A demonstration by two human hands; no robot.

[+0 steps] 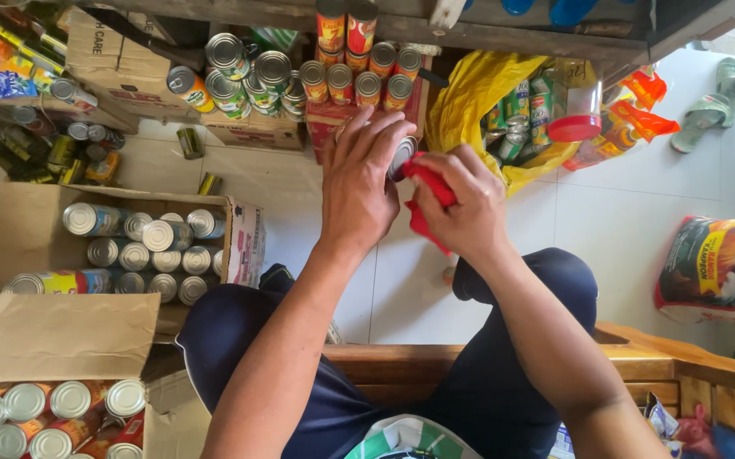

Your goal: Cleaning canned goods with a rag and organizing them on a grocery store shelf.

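Left hand wraps its fingers around a metal can, held above the white tiled floor, while the right hand pinches a red cloth against the can's end. Beyond the can, a red carton carries stacked orange-labelled tins; to the can's right, a yellow plastic bag holds small green packs. To its left, an open cardboard box contains silver-topped cans lying on their sides.
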